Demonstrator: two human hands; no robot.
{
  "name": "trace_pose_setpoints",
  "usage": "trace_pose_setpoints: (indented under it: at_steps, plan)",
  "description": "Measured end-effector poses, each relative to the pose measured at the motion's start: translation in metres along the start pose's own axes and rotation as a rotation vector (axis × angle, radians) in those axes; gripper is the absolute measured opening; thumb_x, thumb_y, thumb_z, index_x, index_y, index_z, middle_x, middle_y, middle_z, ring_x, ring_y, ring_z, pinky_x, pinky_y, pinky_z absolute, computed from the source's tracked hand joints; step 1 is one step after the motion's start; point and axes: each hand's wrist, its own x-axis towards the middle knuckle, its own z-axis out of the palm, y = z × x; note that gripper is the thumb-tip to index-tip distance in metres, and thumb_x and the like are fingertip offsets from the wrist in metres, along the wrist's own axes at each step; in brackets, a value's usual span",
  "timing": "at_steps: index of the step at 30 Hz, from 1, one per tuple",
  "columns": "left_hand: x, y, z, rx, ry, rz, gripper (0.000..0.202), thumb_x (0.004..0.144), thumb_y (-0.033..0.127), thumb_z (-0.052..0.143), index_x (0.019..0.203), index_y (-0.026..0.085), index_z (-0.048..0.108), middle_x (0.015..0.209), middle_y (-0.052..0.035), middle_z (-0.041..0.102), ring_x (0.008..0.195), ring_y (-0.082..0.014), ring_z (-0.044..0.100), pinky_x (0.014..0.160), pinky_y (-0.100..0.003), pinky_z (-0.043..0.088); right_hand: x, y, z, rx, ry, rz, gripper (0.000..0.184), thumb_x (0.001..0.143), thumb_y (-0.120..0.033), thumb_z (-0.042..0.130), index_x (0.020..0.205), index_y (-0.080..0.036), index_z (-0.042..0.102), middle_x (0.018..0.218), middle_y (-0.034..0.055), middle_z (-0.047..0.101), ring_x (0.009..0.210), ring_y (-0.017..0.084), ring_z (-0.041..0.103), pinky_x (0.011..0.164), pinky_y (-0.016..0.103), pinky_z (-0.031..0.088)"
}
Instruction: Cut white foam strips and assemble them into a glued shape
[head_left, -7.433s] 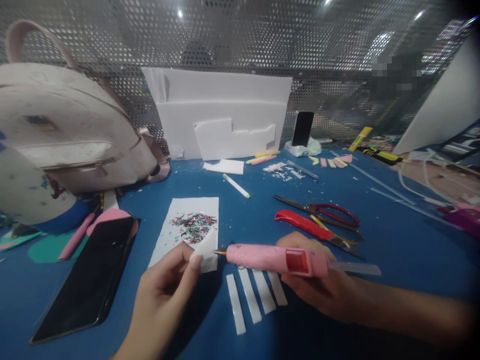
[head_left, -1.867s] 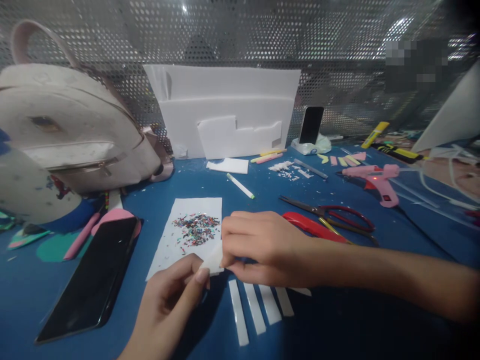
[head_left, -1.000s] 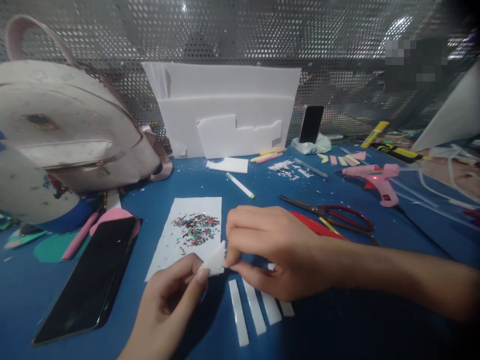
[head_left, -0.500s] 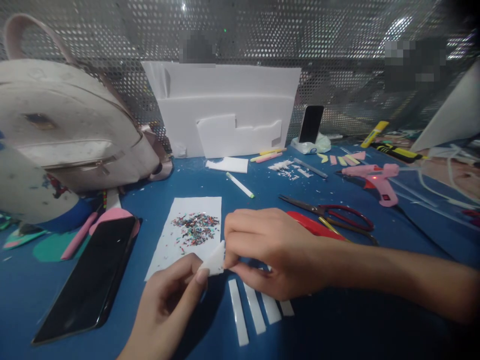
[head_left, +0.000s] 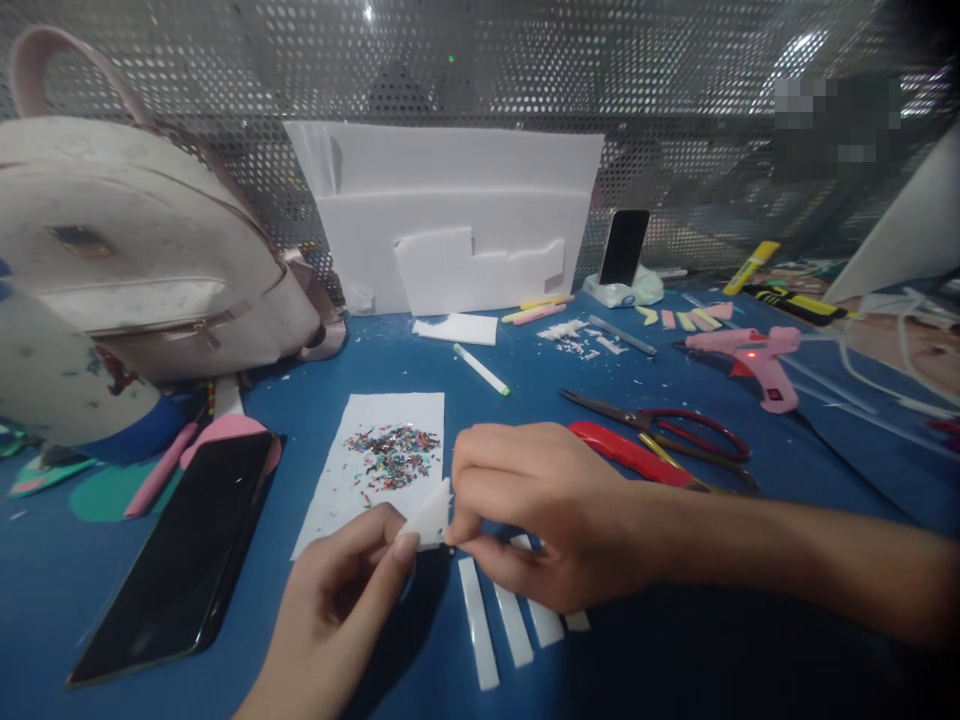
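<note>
Between the thumb and fingers of my left hand [head_left: 349, 575] is a small white foam piece [head_left: 429, 522] with a pointed top corner. My right hand [head_left: 536, 500] is pinched closed at that piece's right edge; whatever its fingertips hold is too small to make out. Just behind lies a white sheet [head_left: 322, 500] with a scatter of tiny multicoloured bits [head_left: 394, 455] on it. Several white strips [head_left: 478, 625] lie side by side below my right hand, partly covered by it. Beyond the right wrist are a red-handled cutter [head_left: 630, 455] and dark-red-handled scissors [head_left: 686, 430].
A black phone [head_left: 176, 560] lies at left, near a pale backpack [head_left: 127, 250]. A pink glue gun [head_left: 772, 365] with a lit red light rests at right, its cord trailing forward. White foam boards [head_left: 465, 160] stand at the back. A white marker [head_left: 480, 370] lies mid-table.
Both hands stay almost in place around the white foam piece. My right hand has shifted very slightly, showing more of the red-handled cutter behind it.
</note>
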Motion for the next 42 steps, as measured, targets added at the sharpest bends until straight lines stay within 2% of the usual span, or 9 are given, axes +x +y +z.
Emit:
trace_pose_setpoints:
  at_steps: [6, 14, 28, 30, 35, 42]
  plan:
    - [-0.001, 0.002, 0.0, 0.004, 0.021, -0.014, 0.046, 0.092, 0.054, 0.049, 0.063, 0.019, 0.042, 0.061, 0.0055, 0.032, 0.057, -0.0111, 0.029, 0.053, -0.022, 0.024, 0.001, -0.001, -0.004, -0.002, 0.024, 0.017, 0.008, 0.078, -0.006, 0.058, 0.078, -0.012, 0.063, 0.079, 0.0022, 0.056, 0.072, 0.011, 0.048, 0.062, 0.024, 0.037]
    - [0.003, -0.008, -0.004, 0.046, -0.036, 0.075, 0.044, 0.095, 0.051, 0.046, 0.065, 0.019, 0.043, 0.061, 0.0055, 0.034, 0.055, -0.0106, 0.031, 0.05, -0.02, 0.026, 0.001, 0.0, -0.002, -0.038, -0.02, 0.024, 0.007, 0.079, -0.009, 0.058, 0.079, -0.012, 0.065, 0.081, 0.0024, 0.057, 0.072, 0.012, 0.048, 0.061, 0.025, 0.037]
    - [0.001, 0.005, 0.0, -0.004, 0.002, -0.005, 0.046, 0.091, 0.055, 0.049, 0.063, 0.019, 0.043, 0.06, 0.0052, 0.032, 0.055, -0.0113, 0.029, 0.052, -0.022, 0.024, 0.0, -0.001, 0.0, -0.062, -0.056, 0.027, 0.007, 0.082, -0.011, 0.056, 0.081, -0.014, 0.062, 0.082, 0.0027, 0.057, 0.073, 0.013, 0.048, 0.061, 0.027, 0.036]
    - [0.001, 0.005, 0.001, -0.018, 0.027, -0.015, 0.046, 0.091, 0.055, 0.05, 0.063, 0.019, 0.043, 0.06, 0.0052, 0.031, 0.056, -0.0113, 0.028, 0.052, -0.022, 0.023, -0.001, 0.0, 0.001, -0.053, -0.034, 0.027, 0.007, 0.08, -0.01, 0.057, 0.081, -0.014, 0.063, 0.082, 0.0027, 0.057, 0.073, 0.013, 0.048, 0.061, 0.027, 0.036]
    - [0.003, -0.002, -0.001, -0.014, -0.035, 0.021, 0.045, 0.093, 0.053, 0.049, 0.063, 0.019, 0.044, 0.061, 0.0049, 0.033, 0.055, -0.0111, 0.029, 0.05, -0.022, 0.024, -0.002, 0.003, 0.005, -0.019, 0.01, 0.018, 0.007, 0.08, -0.008, 0.057, 0.08, -0.014, 0.062, 0.081, 0.0019, 0.056, 0.072, 0.012, 0.048, 0.061, 0.025, 0.036]
    - [0.001, -0.005, -0.003, -0.001, -0.026, 0.024, 0.045, 0.093, 0.053, 0.049, 0.064, 0.019, 0.044, 0.06, 0.0048, 0.032, 0.055, -0.0112, 0.03, 0.05, -0.021, 0.024, -0.001, -0.001, 0.002, 0.121, 0.087, -0.009, 0.011, 0.08, -0.005, 0.053, 0.079, -0.015, 0.058, 0.078, 0.0015, 0.055, 0.072, 0.011, 0.049, 0.062, 0.022, 0.04]
